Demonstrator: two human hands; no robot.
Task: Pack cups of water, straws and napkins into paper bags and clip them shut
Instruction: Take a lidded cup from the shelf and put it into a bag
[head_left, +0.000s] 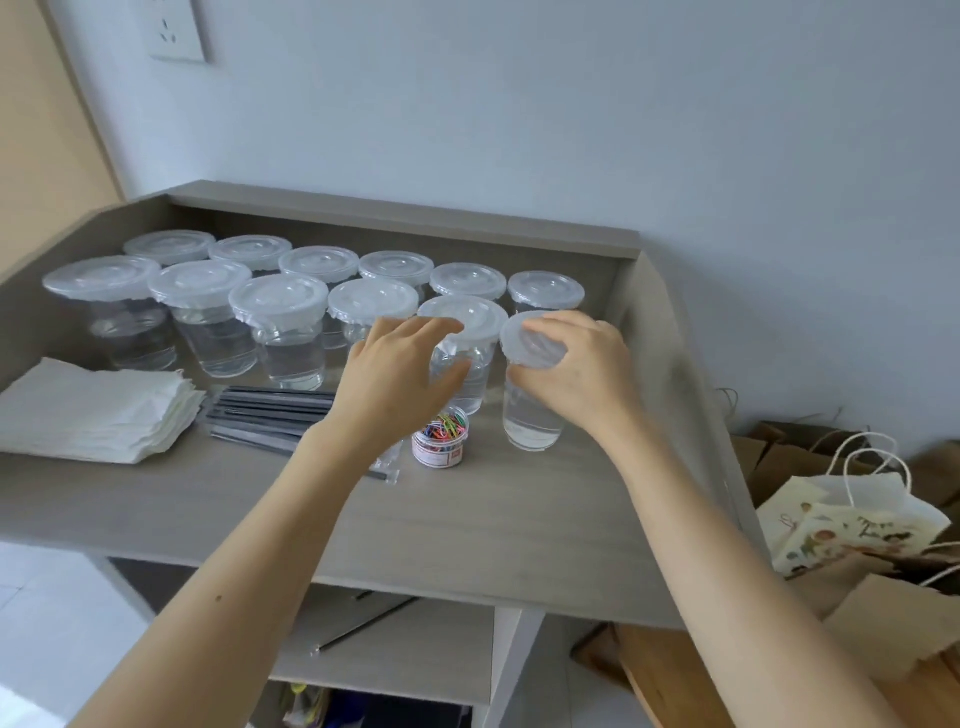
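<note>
Left hand (395, 374), grip round a clear lidded cup (475, 384) — right hand (582, 374), grip on a frosted round lid (524, 343).

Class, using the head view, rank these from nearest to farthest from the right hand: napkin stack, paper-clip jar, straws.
1. Paper-clip jar, just left of the right hand.
2. Straws, mid-table.
3. Napkin stack, far left.

Toward me from the clip jar (440, 439) the surface (467, 530) lies bare, open for a hand. Behind the jar, two rows of lidded cups (291, 332) stand with lids nearly touching; my left hand (400, 374) grips the nearest cup (472, 389). Left of the jar, straws (270, 410) and a napkin stack (98, 410) block the way. Right of it, my right hand (576, 364) grips another cup (532, 415) near the raised side wall (670, 374).
</note>
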